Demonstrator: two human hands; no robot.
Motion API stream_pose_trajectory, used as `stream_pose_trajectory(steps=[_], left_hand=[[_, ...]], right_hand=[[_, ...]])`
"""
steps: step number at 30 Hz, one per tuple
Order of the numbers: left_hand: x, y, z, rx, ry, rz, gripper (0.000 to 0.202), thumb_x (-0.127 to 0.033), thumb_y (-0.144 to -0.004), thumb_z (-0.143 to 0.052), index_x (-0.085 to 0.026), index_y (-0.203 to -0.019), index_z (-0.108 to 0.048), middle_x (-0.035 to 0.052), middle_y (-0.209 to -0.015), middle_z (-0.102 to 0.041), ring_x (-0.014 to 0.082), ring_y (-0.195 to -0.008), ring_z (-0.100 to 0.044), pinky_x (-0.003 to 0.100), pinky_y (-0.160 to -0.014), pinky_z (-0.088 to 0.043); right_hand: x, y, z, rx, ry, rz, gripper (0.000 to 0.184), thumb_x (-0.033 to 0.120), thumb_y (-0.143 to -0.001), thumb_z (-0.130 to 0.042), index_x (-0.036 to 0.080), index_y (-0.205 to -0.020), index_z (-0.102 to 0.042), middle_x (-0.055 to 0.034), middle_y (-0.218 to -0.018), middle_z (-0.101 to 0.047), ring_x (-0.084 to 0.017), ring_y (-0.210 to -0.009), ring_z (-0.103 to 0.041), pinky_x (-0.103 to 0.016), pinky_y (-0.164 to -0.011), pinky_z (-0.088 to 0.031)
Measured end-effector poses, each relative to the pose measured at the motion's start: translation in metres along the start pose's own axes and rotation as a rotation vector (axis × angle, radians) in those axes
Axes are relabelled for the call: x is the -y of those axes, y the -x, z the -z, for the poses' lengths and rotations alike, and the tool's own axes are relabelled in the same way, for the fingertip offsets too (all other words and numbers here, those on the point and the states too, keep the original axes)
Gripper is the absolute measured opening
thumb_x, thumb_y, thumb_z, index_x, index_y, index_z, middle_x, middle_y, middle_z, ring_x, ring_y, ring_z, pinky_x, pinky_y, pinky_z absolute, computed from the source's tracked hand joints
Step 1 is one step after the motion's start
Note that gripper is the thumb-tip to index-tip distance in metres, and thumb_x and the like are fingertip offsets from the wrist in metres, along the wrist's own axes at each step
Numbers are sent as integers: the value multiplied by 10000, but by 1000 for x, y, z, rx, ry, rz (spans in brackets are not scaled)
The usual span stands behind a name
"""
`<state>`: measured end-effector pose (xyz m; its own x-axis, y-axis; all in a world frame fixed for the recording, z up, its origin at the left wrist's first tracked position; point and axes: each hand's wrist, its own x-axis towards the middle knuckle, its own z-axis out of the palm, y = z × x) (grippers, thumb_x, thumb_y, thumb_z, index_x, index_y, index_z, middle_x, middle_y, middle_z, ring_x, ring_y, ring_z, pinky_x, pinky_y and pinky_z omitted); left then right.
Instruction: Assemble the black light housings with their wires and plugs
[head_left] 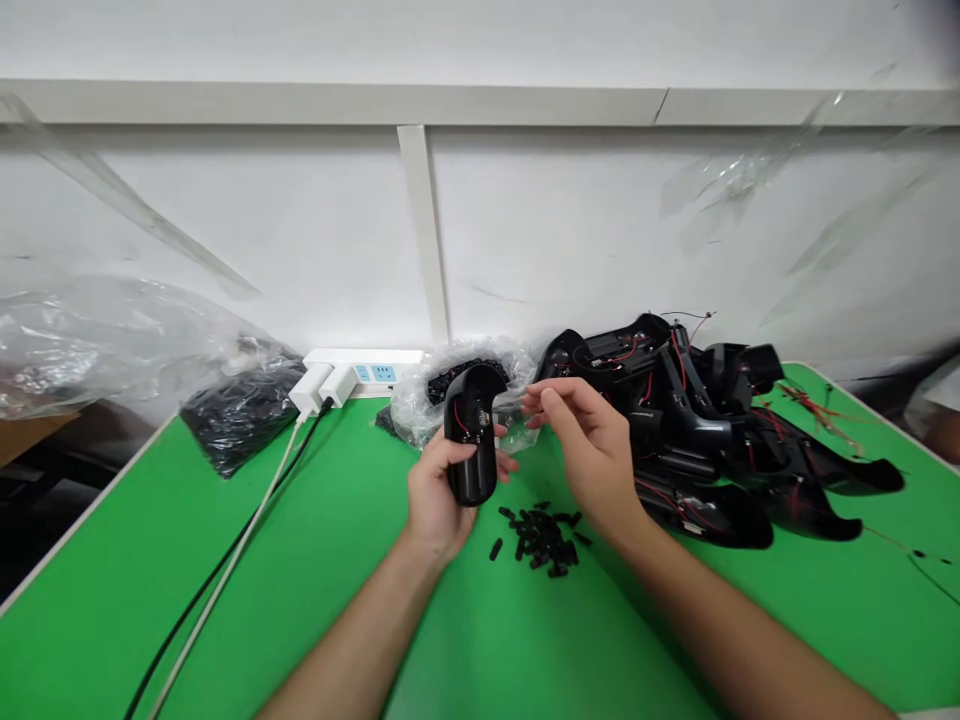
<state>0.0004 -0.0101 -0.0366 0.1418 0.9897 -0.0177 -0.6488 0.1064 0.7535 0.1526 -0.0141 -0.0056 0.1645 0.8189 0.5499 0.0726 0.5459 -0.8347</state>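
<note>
Worktable [315, 610], green, against white wall [225, 230]

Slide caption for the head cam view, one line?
Left hand holds a curved black plastic housing with red wiring, right hand beside it, above small black parts on a green table.

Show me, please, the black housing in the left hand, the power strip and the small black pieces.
Black housing [472, 470]: head view, lower body.
Power strip [382, 373]: head view, blue socket.
Small black pieces [541, 540]: head view, middle of the pile.
</note>
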Motion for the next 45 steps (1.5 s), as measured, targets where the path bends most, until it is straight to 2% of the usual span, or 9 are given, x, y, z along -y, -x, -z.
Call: stream_pose_trajectory(steps=[2,5,9,12,19,25,33,41,45], left_hand=[[-9,-8,4,-17,69,181,451,-306,-655,-691,-35,-1016,-708,183,-975,-739,243,-690,-706,302,-577,-552],[-18,-16,10,6,111,282,534,-273,-681,-672,-28,-1156,-684,212,-1007,-747,251,-722,-729,308,-614,-585],[-19,-19,16,66,78,278,734,-231,-625,-704,-73,-1334,-597,193,-1035,-755,276,-747,-752,334,-628,-613],[-15,-18,16,54,6,254,681,-267,-614,-776,-88,-1246,-599,144,-969,-745,239,-656,-720,314,-553,-596],[-7,-16,6,31,-147,197,520,-362,-736,-873,-119,-1058,-545,94,-817,-720,198,-565,-687,275,-474,-576],[-8,-24,7,77,-217,283,521,-322,-720,-872,-126,-1051,-521,120,-803,-722,209,-556,-690,299,-492,-601],[-16,-22,13,151,-267,342,584,-336,-617,-871,-142,-1042,-520,106,-769,-706,232,-547,-682,323,-475,-586],[-7,-19,9,-45,-236,167,605,-390,-629,-764,-162,-1121,-496,42,-704,-666,227,-481,-634,326,-434,-535],[-1,-20,9,-110,-218,92,476,-389,-638,-751,-178,-984,-502,10,-719,-639,191,-511,-616,319,-427,-536]], right_hand=[[-8,0,6,35,12,-141,200,356,-1002,-671,172,-1046,-736,-50,-915,-724,-158,-831,-680,-275,-727,-564],[-12,4,14,198,140,-249,208,336,-975,-653,155,-1030,-737,-35,-814,-675,-158,-729,-604,-282,-656,-484],[-13,11,22,500,433,-74,147,172,-946,-570,150,-927,-713,-19,-772,-627,-140,-699,-536,-283,-655,-380],[-16,14,24,724,574,55,90,92,-889,-564,146,-823,-588,-22,-794,-580,-148,-743,-501,-296,-692,-349],[-29,15,25,933,562,-14,138,166,-899,-704,152,-893,-567,-55,-971,-593,-199,-922,-543,-332,-846,-424],[-33,12,24,935,542,-9,165,95,-904,-636,157,-828,-505,-51,-923,-579,-184,-874,-543,-306,-800,-410],[-30,11,25,828,541,-16,115,77,-918,-604,153,-836,-574,-25,-822,-624,-141,-733,-536,-265,-686,-363],[-33,13,17,462,530,2,88,159,-938,-614,164,-874,-673,-17,-770,-675,-150,-690,-616,-271,-661,-443],[-34,17,13,345,497,70,97,158,-925,-618,174,-927,-713,-18,-822,-708,-154,-731,-659,-281,-695,-499]])
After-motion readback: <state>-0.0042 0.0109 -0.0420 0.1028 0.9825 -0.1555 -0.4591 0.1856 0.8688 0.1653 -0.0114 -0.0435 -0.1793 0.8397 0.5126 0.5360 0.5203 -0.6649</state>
